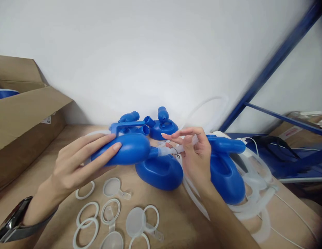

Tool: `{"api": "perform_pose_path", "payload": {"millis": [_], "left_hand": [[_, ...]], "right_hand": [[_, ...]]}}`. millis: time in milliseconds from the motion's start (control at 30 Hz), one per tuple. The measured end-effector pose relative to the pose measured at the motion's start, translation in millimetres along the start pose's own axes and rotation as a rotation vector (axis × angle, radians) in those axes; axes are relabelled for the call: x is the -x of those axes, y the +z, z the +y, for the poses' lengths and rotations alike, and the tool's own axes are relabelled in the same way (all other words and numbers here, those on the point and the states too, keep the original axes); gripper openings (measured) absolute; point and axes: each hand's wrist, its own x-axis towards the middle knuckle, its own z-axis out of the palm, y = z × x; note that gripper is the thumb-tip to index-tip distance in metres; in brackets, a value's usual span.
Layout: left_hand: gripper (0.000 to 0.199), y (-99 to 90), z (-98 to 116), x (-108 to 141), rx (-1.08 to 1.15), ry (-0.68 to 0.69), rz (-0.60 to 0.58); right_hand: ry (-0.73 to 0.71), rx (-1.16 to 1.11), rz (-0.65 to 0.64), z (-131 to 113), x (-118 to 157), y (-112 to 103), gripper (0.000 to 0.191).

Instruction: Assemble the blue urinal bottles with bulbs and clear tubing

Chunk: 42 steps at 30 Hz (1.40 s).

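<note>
My left hand (80,159) grips a blue plastic bottle with a handle (127,148), holding it tilted on its side above the table. From the bottle's narrow end, a whitish translucent hose (166,150) runs toward my right hand (195,148). My right thumb and fingers close around that hose, while the index finger stretches out toward the left. A thin dark loop (177,154) hangs by the hose near my right fingers; what it is made of I cannot tell. Just below the held bottle lies another blue bottle (161,174).
Several white rings (86,232) and translucent caps with tabs (112,187) lie in front. More blue bottles stand behind (163,130) and at right (225,176), beside coiled hoses (256,193). A cardboard box (28,128) is at left, a blue metal frame (275,65) at right.
</note>
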Motion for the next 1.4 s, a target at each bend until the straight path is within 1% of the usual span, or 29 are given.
{"api": "perform_pose_path", "payload": {"millis": [67,100,133,167,200,233,267,300,333,367,433,467,533,600,633,700,767,867,967,1067,1200,1333,1400], "left_hand": [[0.086,2.5,-7.2,-5.1,-0.039,0.092,0.021],[0.087,3.1,-9.5,-7.4,-0.055,0.099,0.024],[0.087,3.2,-10.6,-9.0,-0.060,0.077,0.017],[0.087,2.9,-10.5,-9.9,-0.053,0.065,0.002],[0.086,2.3,-9.4,-10.0,-0.037,0.054,-0.021],[0.085,1.6,-7.5,-9.5,-0.014,0.036,-0.042],[0.083,1.1,-5.0,-8.7,0.013,0.004,-0.056],[0.080,0.7,-2.1,-7.7,0.041,-0.038,-0.062],[0.076,0.5,0.9,-7.0,0.068,-0.079,-0.064],[0.073,0.4,3.6,-6.5,0.097,-0.116,-0.067],[0.067,0.0,7.5,-6.6,0.167,-0.173,-0.097],[0.064,-0.3,8.3,-6.9,0.210,-0.206,-0.144],[0.058,-1.2,7.9,-6.8,0.309,-0.305,-0.282],[0.053,-1.4,6.2,-4.5,0.422,-0.394,-0.423],[0.052,-1.0,5.6,-2.2,0.479,-0.419,-0.462],[0.053,0.9,6.4,3.9,0.545,-0.440,-0.477],[0.058,3.2,9.9,9.8,0.539,-0.440,-0.449],[0.063,5.9,17.1,12.6,0.487,-0.432,-0.424],[0.068,7.5,21.6,6.6,0.454,-0.403,-0.413],[0.065,6.4,22.2,-1.7,0.434,-0.306,-0.401],[0.065,-0.2,20.8,-5.0,0.327,-0.154,-0.413],[0.068,-3.5,20.3,-2.7,0.248,-0.086,-0.465],[0.066,-3.0,20.8,-3.0,0.219,-0.052,-0.449]], "right_hand": [[-0.069,0.348,-0.141,-17.9,0.9,-17.6,0.042],[-0.128,0.571,-0.186,-27.7,3.2,-25.6,0.043],[-0.218,0.800,-0.184,-37.1,6.3,-32.0,0.040],[-0.343,0.999,-0.158,-45.2,9.9,-36.0,0.035],[-0.492,1.151,-0.137,-51.3,13.4,-37.5,0.031],[-0.647,1.251,-0.132,-55.0,16.2,-36.6,0.028],[-0.779,1.311,-0.167,-56.0,17.7,-33.7,0.027],[-0.873,1.344,-0.229,-54.4,17.8,-29.7,0.029],[-0.931,1.361,-0.299,-50.7,16.4,-25.4,0.032],[-0.960,1.371,-0.360,-45.4,13.8,-21.6,0.034],[-0.983,1.368,-0.440,-33.0,6.6,-17.7,0.030],[-0.995,1.350,-0.474,-27.2,3.1,-17.8,0.026],[-1.000,1.279,-0.553,-18.2,-2.2,-20.8,0.026],[-0.976,1.173,-0.621,-13.3,-4.5,-24.9,0.033],[-0.959,1.122,-0.644,-12.1,-4.6,-26.5,0.036],[-0.932,1.057,-0.667,-11.4,-3.8,-28.2,0.040],[-0.908,1.053,-0.686,-12.3,-2.4,-28.3,0.043],[-0.868,1.056,-0.722,-15.7,0.1,-27.2,0.051],[-0.847,1.038,-0.740,-18.7,3.2,-25.6,0.056],[-0.813,1.043,-0.765,-17.0,7.6,-22.6,0.056],[-0.739,1.032,-0.875,-5.5,16.9,-15.4,0.058],[-0.625,1.026,-0.985,6.2,23.4,-9.4,0.059],[-0.567,0.999,-0.988,8.3,22.9,-8.8,0.060]]}}
